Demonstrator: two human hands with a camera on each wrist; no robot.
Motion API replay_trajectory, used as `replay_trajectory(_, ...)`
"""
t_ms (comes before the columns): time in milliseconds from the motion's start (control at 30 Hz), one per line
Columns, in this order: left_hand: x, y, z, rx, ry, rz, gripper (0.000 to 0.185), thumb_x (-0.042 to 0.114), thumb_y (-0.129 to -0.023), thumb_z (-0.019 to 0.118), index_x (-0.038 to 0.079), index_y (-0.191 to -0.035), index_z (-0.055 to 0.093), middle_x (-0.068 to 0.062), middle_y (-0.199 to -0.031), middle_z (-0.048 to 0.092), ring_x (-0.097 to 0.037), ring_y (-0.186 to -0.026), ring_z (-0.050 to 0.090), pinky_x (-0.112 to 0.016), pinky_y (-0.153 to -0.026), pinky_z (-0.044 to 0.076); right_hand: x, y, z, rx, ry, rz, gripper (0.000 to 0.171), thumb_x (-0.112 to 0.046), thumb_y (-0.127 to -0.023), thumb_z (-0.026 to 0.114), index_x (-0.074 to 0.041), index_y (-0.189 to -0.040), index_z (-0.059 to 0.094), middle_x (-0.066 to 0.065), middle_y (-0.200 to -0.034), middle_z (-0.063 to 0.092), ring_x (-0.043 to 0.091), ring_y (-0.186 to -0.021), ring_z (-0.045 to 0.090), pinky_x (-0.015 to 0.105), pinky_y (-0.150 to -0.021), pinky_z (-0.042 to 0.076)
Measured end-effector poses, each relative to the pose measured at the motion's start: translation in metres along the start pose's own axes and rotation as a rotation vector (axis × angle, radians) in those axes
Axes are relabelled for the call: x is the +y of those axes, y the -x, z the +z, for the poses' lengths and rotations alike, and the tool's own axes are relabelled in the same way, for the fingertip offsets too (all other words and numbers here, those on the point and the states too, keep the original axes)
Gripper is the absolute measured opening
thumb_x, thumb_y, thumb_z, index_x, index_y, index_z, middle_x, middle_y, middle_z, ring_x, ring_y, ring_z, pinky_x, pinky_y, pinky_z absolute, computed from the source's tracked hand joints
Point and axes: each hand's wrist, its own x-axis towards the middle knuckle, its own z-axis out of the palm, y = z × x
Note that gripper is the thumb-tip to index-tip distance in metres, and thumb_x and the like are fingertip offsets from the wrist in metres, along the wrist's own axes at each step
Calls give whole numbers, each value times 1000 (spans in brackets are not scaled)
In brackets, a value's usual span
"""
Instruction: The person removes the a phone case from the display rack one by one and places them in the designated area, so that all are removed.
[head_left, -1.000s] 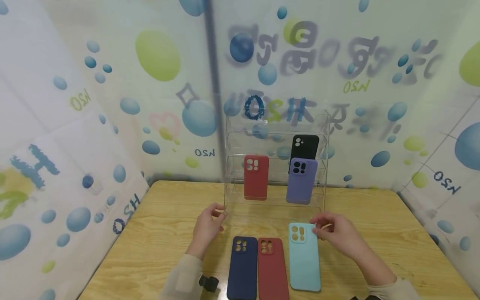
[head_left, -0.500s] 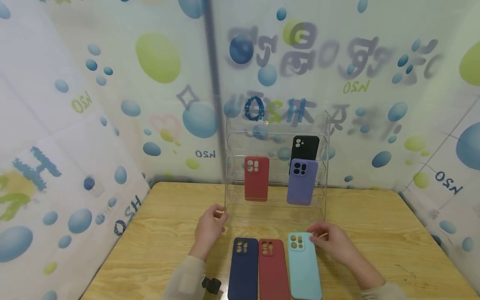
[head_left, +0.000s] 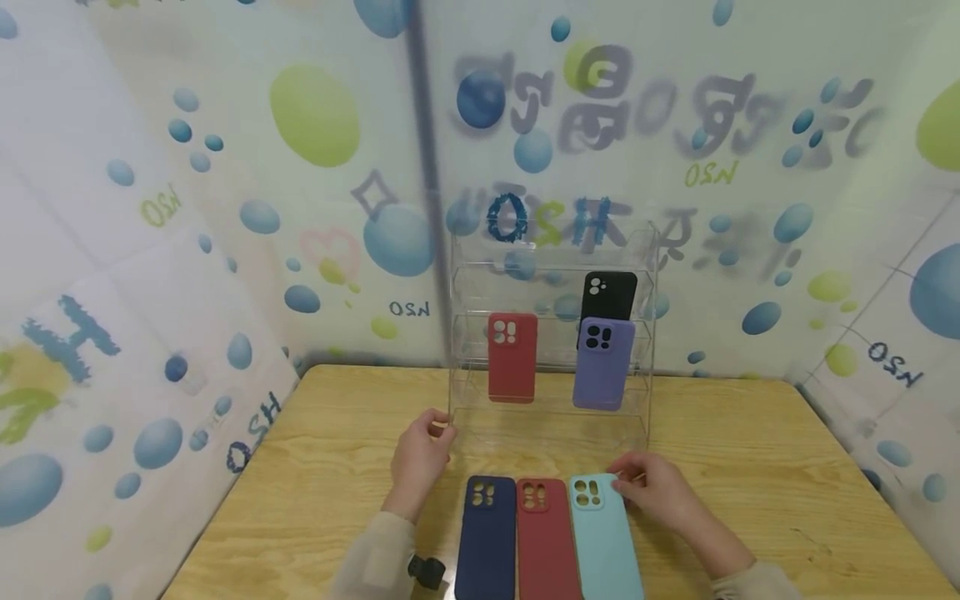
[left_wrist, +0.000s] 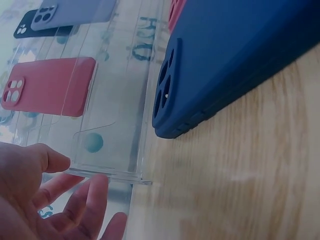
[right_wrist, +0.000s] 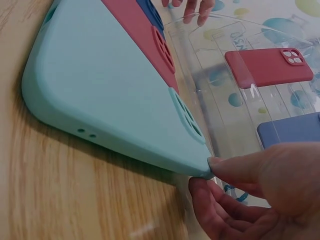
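Observation:
In the head view my right hand (head_left: 651,490) pinches the top right corner of a light blue phone case (head_left: 606,533), thumb on top and fingers beneath. This case lies on the table right of a dark red phone case (head_left: 547,537), with a navy phone case (head_left: 486,537) on that one's other side. My left hand (head_left: 422,457) holds the lower left edge of a clear tiered display stand (head_left: 551,425) between thumb and fingers, as the left wrist view shows. The stand bears a red phone case (head_left: 513,358), a purple phone case (head_left: 603,364) and, behind it, a black phone case (head_left: 613,293).
The wooden table (head_left: 750,467) ends at a wall covering (head_left: 322,208) printed with blue and green bubbles. A small black device (head_left: 427,572) is by my left sleeve. The lower ends of the three lying cases reach the bottom of the head view.
My right hand has drawn the light blue case toward me and slightly left, closing the gap to the dark red case. My left hand stays at the stand's edge.

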Motion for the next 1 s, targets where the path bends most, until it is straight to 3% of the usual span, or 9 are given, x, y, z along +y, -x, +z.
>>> replay_trajectory(667,-3,0,0,1,45,14,21,25,-97,68,16,-115,72,-5,-96,74,-13,-57,66,-29,-47,42,-3,1,3,9,93,-8,11,-1,-86,78,-5,-95,73,-1,-83,66,12,-78,59,23,-67,50)
replay_trajectory(1000,-3,-1,-2,-36,54,5,19,24,-98,67,15,-114,70,-6,-98,73,-15,-59,67,-30,-50,44,-3,0,7,19,125,1,13,2,-86,77,-8,-92,72,-2,-78,62,10,-72,55,23,-63,48)
